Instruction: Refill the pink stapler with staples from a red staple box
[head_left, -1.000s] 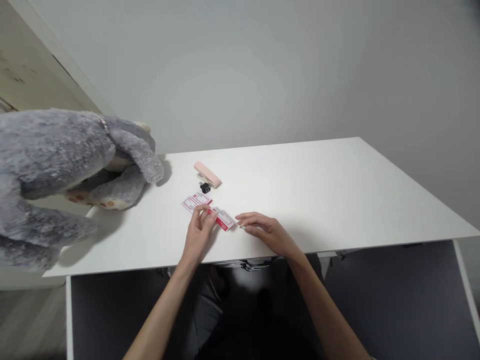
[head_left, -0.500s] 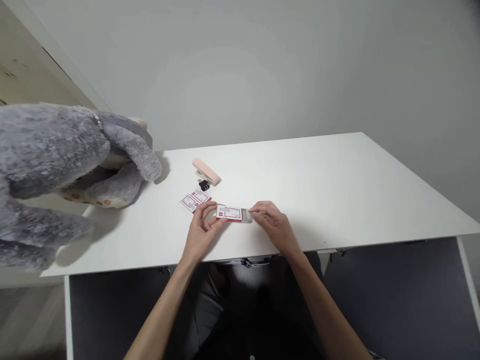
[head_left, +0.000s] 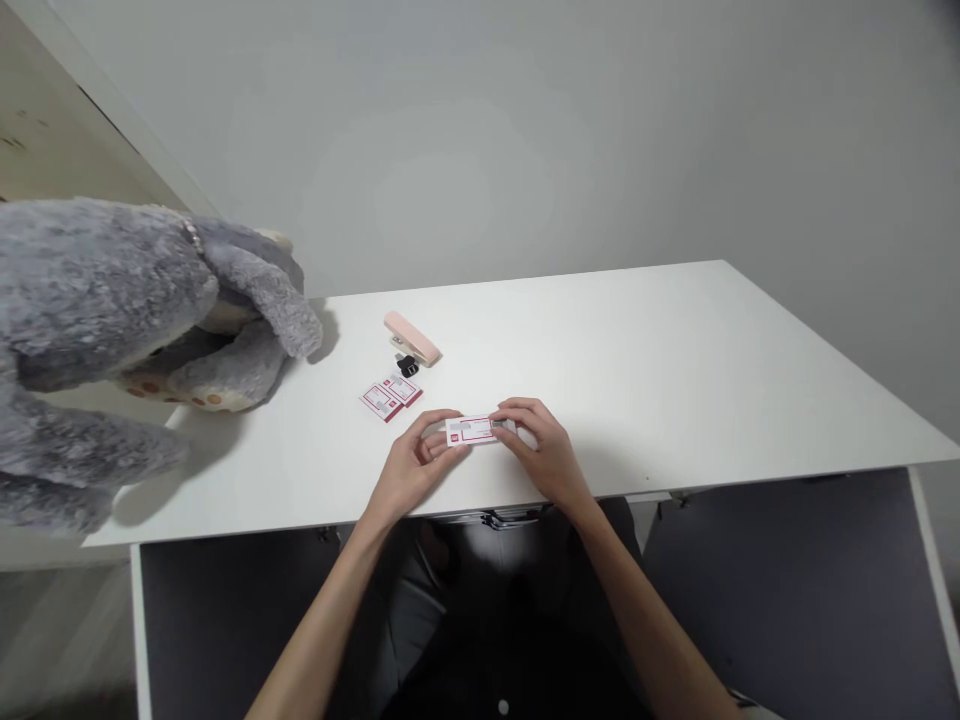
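A small red-and-white staple box (head_left: 472,431) is held just above the white table (head_left: 675,370), near its front edge. My left hand (head_left: 416,463) pinches the box's left end. My right hand (head_left: 536,447) grips its right end, fingers curled over it. A second red-and-white staple box (head_left: 391,396) lies flat on the table a little behind and left of my left hand. Farther back sit a pink stapler (head_left: 412,337) and a small black piece (head_left: 408,366) beside it.
A large grey plush toy (head_left: 127,320) covers the table's left end and hangs over its edge. A pale wall rises behind the table. Below the front edge are dark panels and my lap.
My left hand lifted the staple box off the table and turned it level. My right hand moved left from the table top and closed on the box's right end.
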